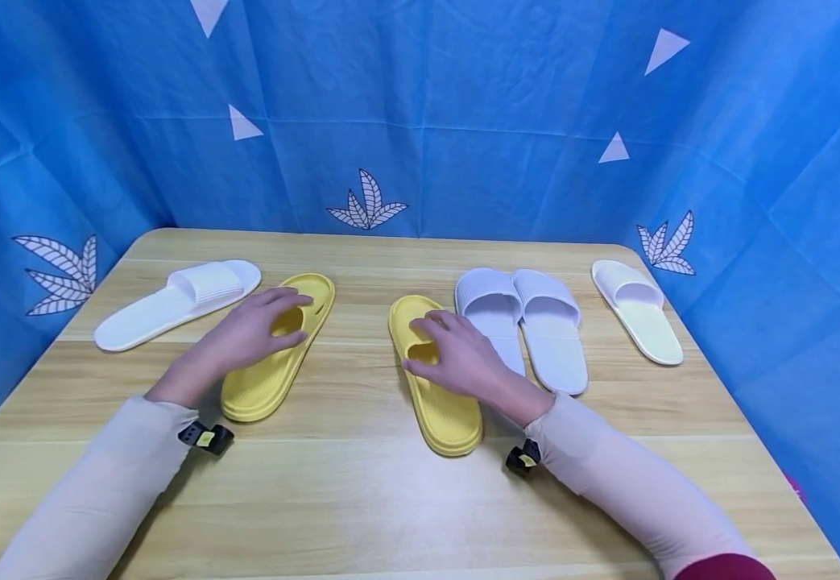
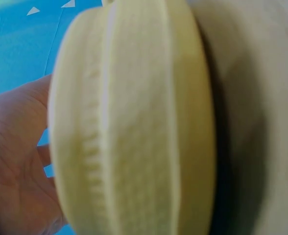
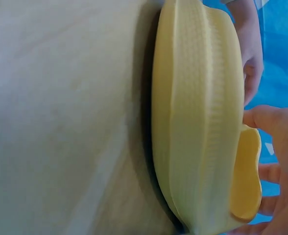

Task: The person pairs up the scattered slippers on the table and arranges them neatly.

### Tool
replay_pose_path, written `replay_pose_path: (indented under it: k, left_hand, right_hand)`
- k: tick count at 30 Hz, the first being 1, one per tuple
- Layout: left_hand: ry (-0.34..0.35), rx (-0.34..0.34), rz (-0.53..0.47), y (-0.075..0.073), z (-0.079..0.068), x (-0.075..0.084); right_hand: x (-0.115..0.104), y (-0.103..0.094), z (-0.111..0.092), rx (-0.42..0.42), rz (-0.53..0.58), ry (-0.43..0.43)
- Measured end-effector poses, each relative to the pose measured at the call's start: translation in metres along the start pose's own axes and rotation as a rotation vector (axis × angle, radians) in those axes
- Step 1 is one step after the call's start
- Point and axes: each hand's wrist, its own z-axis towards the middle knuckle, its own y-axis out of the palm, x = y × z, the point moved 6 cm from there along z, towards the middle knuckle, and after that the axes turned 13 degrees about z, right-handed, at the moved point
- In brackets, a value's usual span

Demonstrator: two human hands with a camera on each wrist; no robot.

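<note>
Two yellow slippers lie apart on the wooden table, heels toward me. Over the strap of the left yellow slipper (image 1: 262, 391) hovers my left hand (image 1: 254, 329), thumb and fingers spread with a gap between them. My right hand (image 1: 466, 356) is at the strap of the right yellow slipper (image 1: 450, 415), its thumb and fingers likewise parted. In the right wrist view, the thumb is close by the slipper's edge (image 3: 198, 112) and the other fingers show beyond the strap. The slipper's heel (image 2: 134, 117) hides most left fingertips in the left wrist view.
A white slipper (image 1: 147, 318) lies slantwise at the left of the table (image 1: 347, 499). Beside my right hand stands a pale lavender pair, its right slipper (image 1: 557, 354) farther out. Another white slipper (image 1: 653, 330) is at the right edge. Blue curtains (image 1: 420, 97) enclose the table.
</note>
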Motion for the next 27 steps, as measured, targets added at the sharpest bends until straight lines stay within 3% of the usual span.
replay_pose_path:
  k: [10,18,27]
  left_hand:
    - [0.001,0.009,0.001,-0.001,0.001,0.009]
    - [0.025,0.055,0.01,-0.001,0.005,0.018]
    - [0.018,0.048,0.008,0.0,0.009,0.025]
  right_hand:
    - [0.003,0.0,0.009,0.017,0.0,0.021]
    - [0.007,0.0,0.014,0.024,0.019,0.041]
    - [0.009,-0.001,0.023,0.034,0.027,0.083]
